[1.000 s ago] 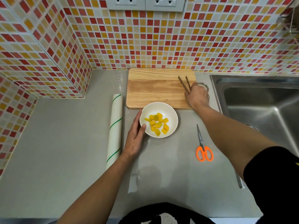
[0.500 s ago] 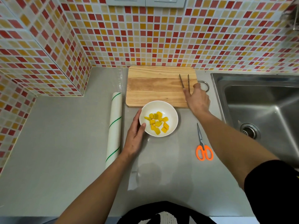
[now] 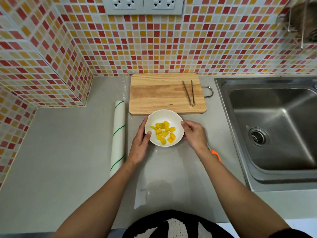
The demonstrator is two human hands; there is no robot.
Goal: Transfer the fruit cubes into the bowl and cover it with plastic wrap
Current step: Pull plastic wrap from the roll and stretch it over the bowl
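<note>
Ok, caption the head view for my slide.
Both hands, left hand and right hand, cradle white bowl of yellow fruit cubes before the wooden cutting board.

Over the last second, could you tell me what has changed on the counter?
The right hand let go of the tongs, which now lie alone on the cutting board, and came back to the right side of the bowl, its fingers at the rim. The left hand stayed against the bowl's left side. The fruit cubes, the plastic wrap roll and the scissors stayed put.
</note>
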